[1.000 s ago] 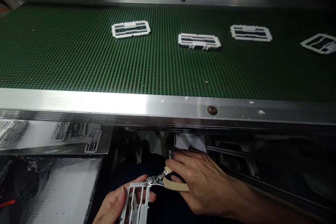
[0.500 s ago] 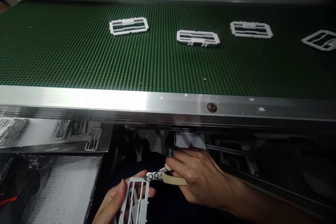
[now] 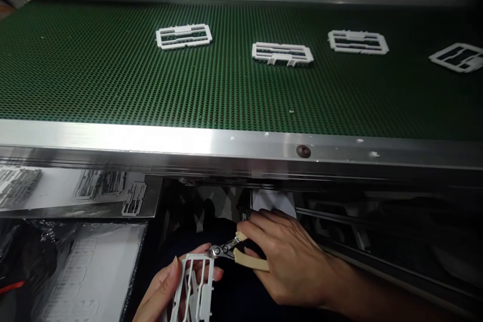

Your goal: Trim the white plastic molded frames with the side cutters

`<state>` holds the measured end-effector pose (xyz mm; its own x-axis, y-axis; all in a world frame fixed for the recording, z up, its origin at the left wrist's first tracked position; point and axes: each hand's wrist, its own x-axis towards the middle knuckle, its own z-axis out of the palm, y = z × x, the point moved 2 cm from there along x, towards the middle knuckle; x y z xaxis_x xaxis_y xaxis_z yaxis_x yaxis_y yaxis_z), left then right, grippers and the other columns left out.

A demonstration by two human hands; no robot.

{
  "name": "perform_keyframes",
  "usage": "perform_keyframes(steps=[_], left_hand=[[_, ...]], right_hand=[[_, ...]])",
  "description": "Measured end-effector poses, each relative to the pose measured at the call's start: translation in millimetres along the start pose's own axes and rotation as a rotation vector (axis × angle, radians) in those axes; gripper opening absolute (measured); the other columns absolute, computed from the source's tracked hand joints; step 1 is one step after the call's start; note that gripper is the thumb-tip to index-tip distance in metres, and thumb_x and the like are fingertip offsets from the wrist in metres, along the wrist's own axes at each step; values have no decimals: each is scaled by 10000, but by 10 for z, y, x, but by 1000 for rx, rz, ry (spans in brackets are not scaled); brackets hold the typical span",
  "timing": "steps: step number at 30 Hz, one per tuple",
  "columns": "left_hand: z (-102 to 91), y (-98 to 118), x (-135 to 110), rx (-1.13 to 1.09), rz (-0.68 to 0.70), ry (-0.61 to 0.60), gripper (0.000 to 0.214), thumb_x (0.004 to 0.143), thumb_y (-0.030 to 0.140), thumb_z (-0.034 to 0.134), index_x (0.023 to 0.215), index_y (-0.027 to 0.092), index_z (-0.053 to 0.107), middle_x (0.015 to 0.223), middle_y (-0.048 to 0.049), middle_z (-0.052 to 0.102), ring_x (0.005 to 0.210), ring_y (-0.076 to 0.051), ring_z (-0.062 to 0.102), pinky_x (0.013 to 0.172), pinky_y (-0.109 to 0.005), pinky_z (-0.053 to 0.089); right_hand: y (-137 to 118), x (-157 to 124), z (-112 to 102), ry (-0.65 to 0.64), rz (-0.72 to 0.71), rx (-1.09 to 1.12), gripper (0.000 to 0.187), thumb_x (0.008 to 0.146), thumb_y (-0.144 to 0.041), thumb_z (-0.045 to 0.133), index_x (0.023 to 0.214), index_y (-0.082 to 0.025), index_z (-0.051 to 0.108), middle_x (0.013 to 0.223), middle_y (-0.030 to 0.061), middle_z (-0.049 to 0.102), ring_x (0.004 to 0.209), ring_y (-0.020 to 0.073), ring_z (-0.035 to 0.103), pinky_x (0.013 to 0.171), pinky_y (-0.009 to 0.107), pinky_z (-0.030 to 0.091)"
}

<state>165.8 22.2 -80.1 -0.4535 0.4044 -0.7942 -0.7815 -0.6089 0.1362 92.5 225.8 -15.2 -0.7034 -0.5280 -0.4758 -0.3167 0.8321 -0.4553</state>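
My left hand point(image 3: 166, 284) is closed around a white plastic frame point(image 3: 208, 294) with long slots and bars, held upright at the bottom of the head view. A second white piece shows behind its bars. In my right hand point(image 3: 289, 256) is a pair of cutting pliers point(image 3: 249, 260) with cream handles, spread apart. The metal jaws of the pliers are at the frame's upper right corner; whether they touch it I cannot tell.
Several white frames point(image 3: 283, 53) lie on a green conveyor belt point(image 3: 124, 85) with a metal rail point(image 3: 169, 136) along its near edge. At lower left, more frames point(image 3: 134, 198) rest on a metal shelf, above a plastic-wrapped white stack point(image 3: 101, 261).
The plier handles have spread wider apart in my right hand, with the jaws still at the frame's corner. The frames on the belt appear slightly further left.
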Motion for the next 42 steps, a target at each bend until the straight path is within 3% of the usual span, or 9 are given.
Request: perform_keyframes(steps=[9,21,25,28,34,38,42], left_hand=[[-7,-27,2,41,8,-11,361,816,456,619,1044,201,734,900,-121,774,684,-158,691,612,-159,499],[23,17,-15,47,-16,-33,356,807,442,648,1048,193,730,919,-135,771,682,-142,690,599,-148,487],[-3,2,-2,51,-8,-16,458,791,488,648,1107,160,699,936,-138,765,657,-136,677,604,-157,496],[-3,-10,23,18,-8,-54,510,786,486,652,1122,103,682,943,-163,758,646,-145,676,594,-171,508],[39,10,32,-131,18,-77,376,853,393,589,1073,111,706,1154,-102,696,933,-226,696,735,-210,552],[143,67,-20,-171,53,17,331,920,318,494,1097,115,686,1178,-123,681,950,-226,696,727,-238,570],[241,123,-49,-173,114,169,360,938,210,481,1286,138,535,1198,-133,672,980,-215,689,770,-260,575]], right_hand=[[-81,-1,29,23,-19,-20,209,768,-193,475,964,-215,545,868,28,568,793,196,532,734,357,411],[-62,38,-37,-7,-53,-130,120,730,-162,471,829,-219,510,747,-11,580,634,158,529,586,305,338],[-52,70,-32,-12,-64,-128,104,727,-162,484,811,-220,507,727,-15,590,606,149,528,542,288,304],[-27,87,2,-17,-9,-47,81,728,-170,495,789,-219,513,709,-18,597,585,139,525,524,271,306],[72,68,37,40,166,76,197,804,-206,498,978,-275,559,869,-24,677,719,184,621,608,284,392],[125,48,27,73,263,55,292,845,-273,524,1134,-289,556,1054,36,670,914,257,635,761,360,449],[129,38,-21,91,308,165,237,885,-291,486,1106,-327,566,1085,0,667,908,221,636,744,330,457]])
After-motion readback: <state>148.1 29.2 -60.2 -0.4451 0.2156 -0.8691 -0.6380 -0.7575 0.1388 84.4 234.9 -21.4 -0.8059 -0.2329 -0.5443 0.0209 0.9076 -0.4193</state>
